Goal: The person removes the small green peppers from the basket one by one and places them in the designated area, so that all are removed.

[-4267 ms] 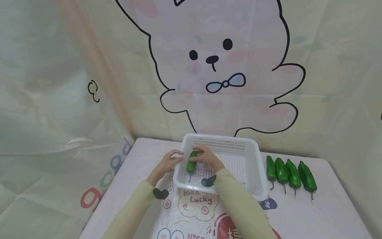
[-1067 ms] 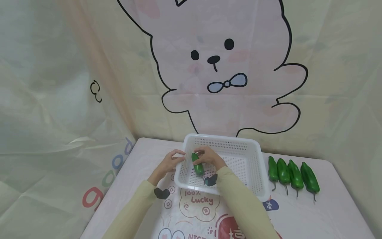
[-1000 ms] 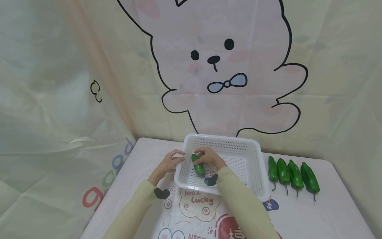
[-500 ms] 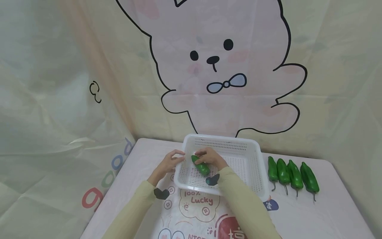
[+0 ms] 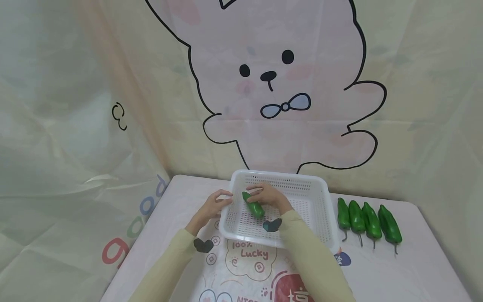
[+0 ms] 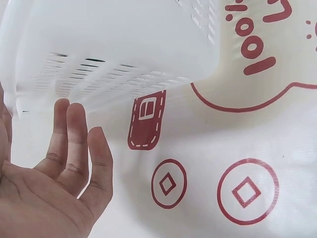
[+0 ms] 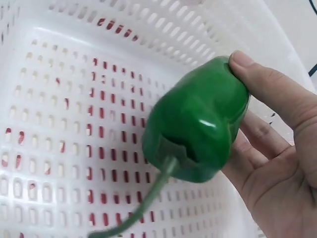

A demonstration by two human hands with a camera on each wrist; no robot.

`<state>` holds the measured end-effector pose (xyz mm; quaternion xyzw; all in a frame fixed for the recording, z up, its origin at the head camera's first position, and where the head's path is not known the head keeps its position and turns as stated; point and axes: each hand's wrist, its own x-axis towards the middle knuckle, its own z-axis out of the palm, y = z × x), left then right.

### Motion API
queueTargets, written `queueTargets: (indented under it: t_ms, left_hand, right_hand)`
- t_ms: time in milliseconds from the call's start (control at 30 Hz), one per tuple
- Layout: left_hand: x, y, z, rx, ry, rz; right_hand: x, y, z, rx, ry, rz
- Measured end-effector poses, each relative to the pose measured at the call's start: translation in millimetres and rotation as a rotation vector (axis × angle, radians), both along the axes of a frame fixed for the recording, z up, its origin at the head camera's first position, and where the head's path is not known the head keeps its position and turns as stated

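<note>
A glossy green pepper (image 5: pixel 255 209) is inside the white slotted plastic basket (image 5: pixel 327 205), in its left part. My right hand (image 5: pixel 268 196) reaches over the basket and pinches the pepper between thumb and fingers. In the right wrist view the pepper's (image 7: pixel 198 119) curved stem points down and left, over the slotted floor. My left hand (image 5: pixel 215 204) is at the basket's left side, thumb and forefinger at the rim. From the left wrist, three bent fingers of the left hand (image 6: pixel 64 173) show right beside the basket's outer wall (image 6: pixel 114 39).
Several green peppers (image 5: pixel 357 219) lie side by side on the table to the right of the basket, stems toward me. A printed white cloth (image 5: pixel 407 277) covers the table. Behind it hangs a curtain (image 5: pixel 317 138) with a cartoon bear.
The pepper in my right hand has turned from nearly upright in view to a slant, its stem end swinging right. The right hand has shifted slightly right; the left has stayed at the rim.
</note>
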<state>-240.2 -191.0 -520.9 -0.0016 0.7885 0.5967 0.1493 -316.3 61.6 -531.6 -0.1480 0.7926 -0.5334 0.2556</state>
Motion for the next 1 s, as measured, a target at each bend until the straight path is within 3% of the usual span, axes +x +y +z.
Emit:
queueTargets:
  t_ms: [367,633,1000]
  left_hand:
    - [0.9,0.6,3.8,0.019,0.022,0.000]
    - [1.6,1.7,3.4,0.025,0.029,0.015]
    - [2.9,2.8,4.8,0.014,0.017,0.025]
  right_hand:
    - [-4.9,6,17.6,-0.253,-0.103,-0.079]
    - [-2.7,7,23.3,-0.267,-0.073,-0.090]
    - [-2.0,14,45.8,-0.280,0.015,-0.160]
